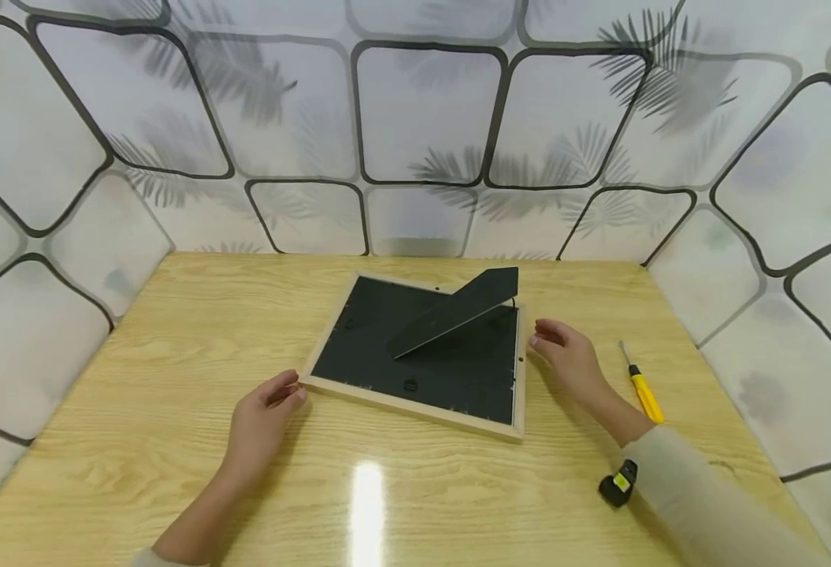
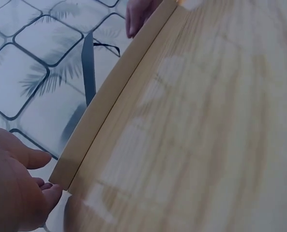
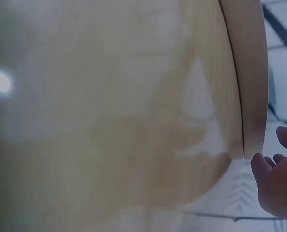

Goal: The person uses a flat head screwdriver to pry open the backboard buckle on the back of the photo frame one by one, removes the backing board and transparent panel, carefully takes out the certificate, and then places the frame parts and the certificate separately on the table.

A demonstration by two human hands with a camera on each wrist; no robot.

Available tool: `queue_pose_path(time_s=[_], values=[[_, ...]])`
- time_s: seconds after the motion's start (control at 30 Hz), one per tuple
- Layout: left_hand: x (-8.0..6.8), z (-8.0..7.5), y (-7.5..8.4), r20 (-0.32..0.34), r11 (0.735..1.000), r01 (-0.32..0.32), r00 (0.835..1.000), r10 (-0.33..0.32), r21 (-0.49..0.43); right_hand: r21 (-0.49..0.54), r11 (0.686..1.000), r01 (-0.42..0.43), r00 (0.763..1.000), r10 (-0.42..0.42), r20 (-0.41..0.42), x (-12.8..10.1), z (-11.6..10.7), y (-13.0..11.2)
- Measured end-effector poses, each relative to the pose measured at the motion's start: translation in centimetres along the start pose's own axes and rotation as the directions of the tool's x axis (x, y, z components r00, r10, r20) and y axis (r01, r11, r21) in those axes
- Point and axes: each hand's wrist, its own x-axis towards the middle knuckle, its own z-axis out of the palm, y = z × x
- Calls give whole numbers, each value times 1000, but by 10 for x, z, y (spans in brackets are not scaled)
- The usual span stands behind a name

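1. The wooden table (image 1: 174, 472) is glossy, with patterned walls (image 1: 422, 118) around it.
2. The picture frame (image 1: 415, 409) lies face down at the table centre, long axis left-right, its stand (image 1: 458, 309) raised.
3. Both hands are released: left hand (image 1: 262, 421) touches the frame's corner, right hand (image 1: 571, 358) just beside the frame.
4. A yellow screwdriver (image 1: 643, 386) lies right.

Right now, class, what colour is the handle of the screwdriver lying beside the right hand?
Yellow: the screwdriver handle shows best in the head view.
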Motion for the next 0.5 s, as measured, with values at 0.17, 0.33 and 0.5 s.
queue_pose_path(time_s=[0.17, 0.33, 0.5], values=[[-1, 9, -1, -18, 999, -10, 1000, 10, -31, -84, 996, 32, 999, -34, -24, 37, -7, 9], [3, 13, -1, -28, 999, -10, 1000, 9, -48, -96, 995, 42, 999, -43, -11, 56, -5, 10], [5, 13, 0, -44, 999, -5, 999, 2, -53, -101, 994, 30, 999, -31, -10, 62, -1, 6]])
